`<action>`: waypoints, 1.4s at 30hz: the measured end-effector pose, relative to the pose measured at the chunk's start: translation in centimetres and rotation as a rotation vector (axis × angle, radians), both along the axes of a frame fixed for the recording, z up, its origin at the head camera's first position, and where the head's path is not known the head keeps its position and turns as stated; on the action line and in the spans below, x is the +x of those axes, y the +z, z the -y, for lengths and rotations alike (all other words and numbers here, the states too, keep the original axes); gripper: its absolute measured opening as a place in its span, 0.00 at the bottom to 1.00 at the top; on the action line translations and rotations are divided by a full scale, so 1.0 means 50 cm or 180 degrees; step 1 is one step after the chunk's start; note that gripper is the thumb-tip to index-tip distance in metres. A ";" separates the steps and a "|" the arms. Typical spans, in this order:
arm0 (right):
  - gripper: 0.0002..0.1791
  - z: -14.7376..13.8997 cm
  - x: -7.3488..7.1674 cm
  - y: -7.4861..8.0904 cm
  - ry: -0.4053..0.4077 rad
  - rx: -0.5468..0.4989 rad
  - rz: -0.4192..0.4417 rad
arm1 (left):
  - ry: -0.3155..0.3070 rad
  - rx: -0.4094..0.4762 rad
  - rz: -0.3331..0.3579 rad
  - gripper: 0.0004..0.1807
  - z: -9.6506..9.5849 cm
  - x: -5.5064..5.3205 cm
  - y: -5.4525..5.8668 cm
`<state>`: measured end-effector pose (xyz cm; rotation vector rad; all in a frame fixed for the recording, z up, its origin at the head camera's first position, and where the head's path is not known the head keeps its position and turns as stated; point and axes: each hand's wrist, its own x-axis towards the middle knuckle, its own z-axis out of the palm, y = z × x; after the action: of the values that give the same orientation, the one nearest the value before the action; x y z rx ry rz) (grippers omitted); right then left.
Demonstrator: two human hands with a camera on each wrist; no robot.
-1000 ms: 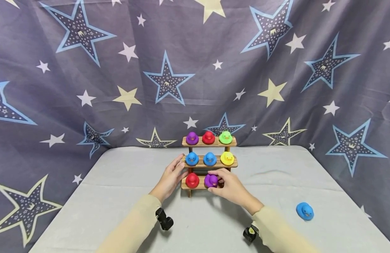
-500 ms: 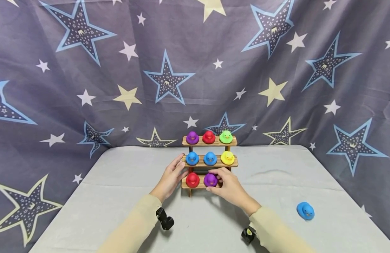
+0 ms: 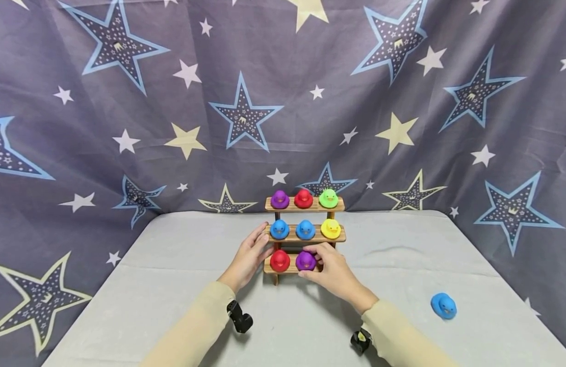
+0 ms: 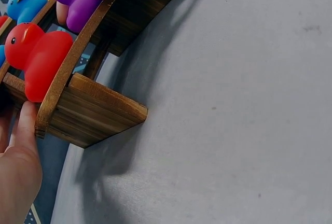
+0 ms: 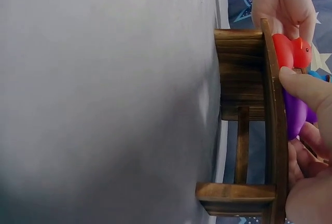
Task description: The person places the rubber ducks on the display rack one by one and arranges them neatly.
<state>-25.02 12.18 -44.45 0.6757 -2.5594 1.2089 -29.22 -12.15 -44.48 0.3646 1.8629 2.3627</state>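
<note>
A three-tier wooden display stand point(image 3: 288, 271) holds small rubber ducks. On its lowest tier, my right hand point(image 3: 331, 270) pinches a purple rubber duck point(image 3: 305, 261) between thumb and fingers, the duck facing front. Left of it sits a red rubber duck point(image 3: 280, 261). My left hand point(image 3: 246, 257) rests against the stand's left end, its fingers extended. In the left wrist view those left fingers point(image 4: 23, 130) are by the tier's end, close under the red duck point(image 4: 44, 58). The right thumb point(image 5: 303, 86) lies over the purple duck's front in the right wrist view.
The middle tier bears two blue ducks point(image 3: 305, 230) and a yellow duck point(image 3: 331, 229). Purple, red point(image 3: 303, 199) and green ducks point(image 3: 328, 198) stand on top. Another blue duck point(image 3: 444, 306) lies on the grey-covered table point(image 3: 173, 275) at right. A star-patterned curtain point(image 3: 283, 76) hangs behind.
The purple duck has turned from facing slightly right to facing front, and the right hand has shifted a little left with it. The left hand keeps its place.
</note>
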 end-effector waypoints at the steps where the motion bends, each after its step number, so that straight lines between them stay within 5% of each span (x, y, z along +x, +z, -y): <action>1: 0.31 0.000 0.000 0.000 -0.0005 -0.0003 0.0000 | 0.0000 -0.0003 -0.0007 0.31 0.000 0.000 0.000; 19: 0.36 -0.007 0.001 -0.003 0.0037 -0.0062 0.0032 | -0.0010 -0.0014 -0.0030 0.31 -0.002 -0.001 0.000; 28: 0.39 -0.022 0.005 -0.005 0.0330 -0.0140 -0.0004 | 0.0010 -0.0022 -0.0001 0.30 0.000 0.002 0.001; 42: 0.37 -0.088 0.040 0.013 0.0517 0.0059 0.0186 | -0.0020 0.0028 -0.0072 0.30 -0.002 0.002 -0.003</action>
<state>-23.00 16.59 -43.82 0.8800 -2.6091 1.2731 -29.12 -12.07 -44.62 0.3990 1.8589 2.3734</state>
